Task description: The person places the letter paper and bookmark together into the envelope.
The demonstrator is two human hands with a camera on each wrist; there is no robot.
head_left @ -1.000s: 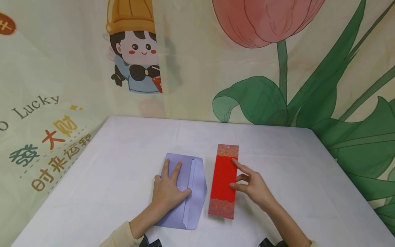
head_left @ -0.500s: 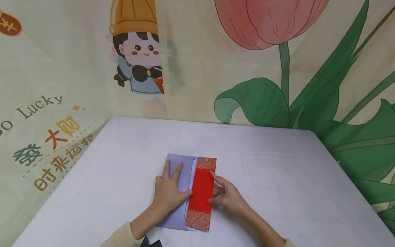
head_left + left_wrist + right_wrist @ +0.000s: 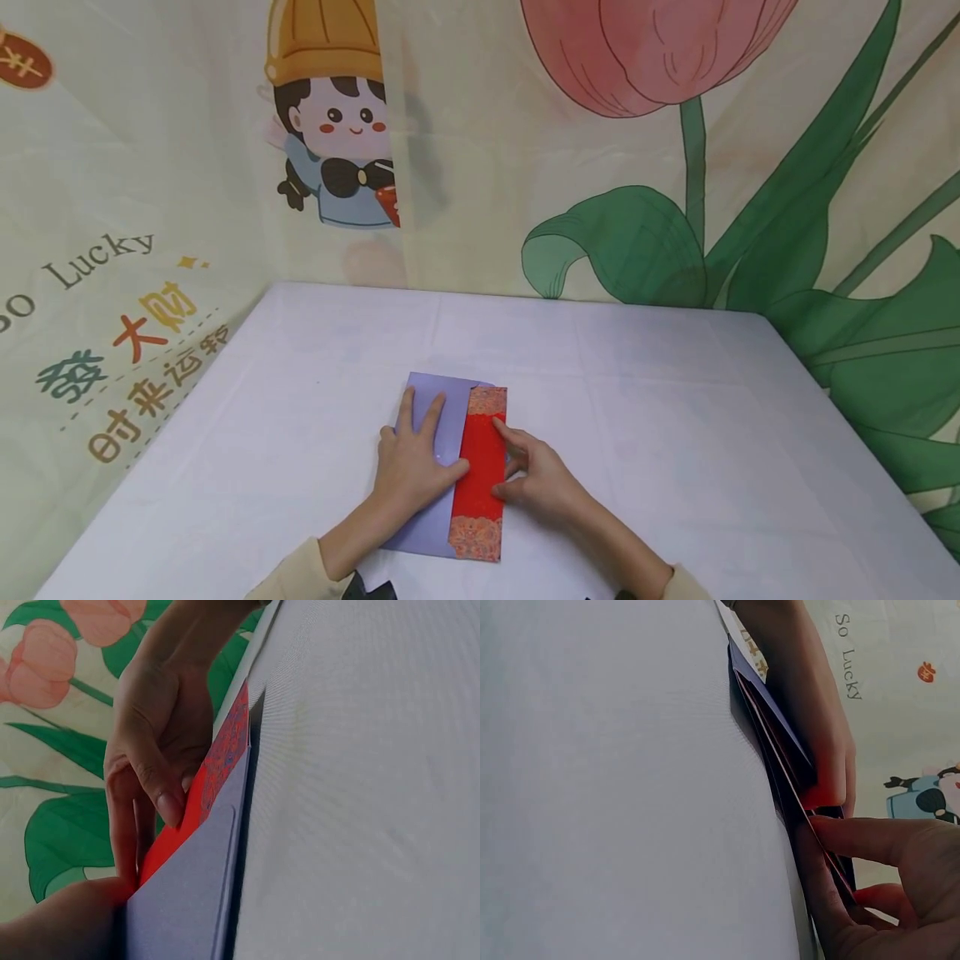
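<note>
A lilac paper envelope (image 3: 431, 533) lies on the table. My left hand (image 3: 411, 471) rests on it with fingers spread, its thumb at the envelope's mouth. A long red card (image 3: 480, 458) with patterned ends has its left edge tucked into that mouth; most of its width still shows. My right hand (image 3: 540, 479) pinches the card's outer long edge. In the left wrist view, the red card (image 3: 225, 754) slants out from behind the lilac paper (image 3: 187, 885). From the right wrist, the thin card edge appears between my right fingers (image 3: 862, 840); inside the envelope it is hidden.
The white-covered table (image 3: 675, 433) extends around the envelope. Behind stands a backdrop (image 3: 465, 167) printed with a tulip and a cartoon figure. A side cloth (image 3: 150, 192) with lettering hangs at the left.
My right hand has brought the red card leftward from beside the envelope to its mouth, and the card's left part has slid inside. My left hand has stayed in place.
</note>
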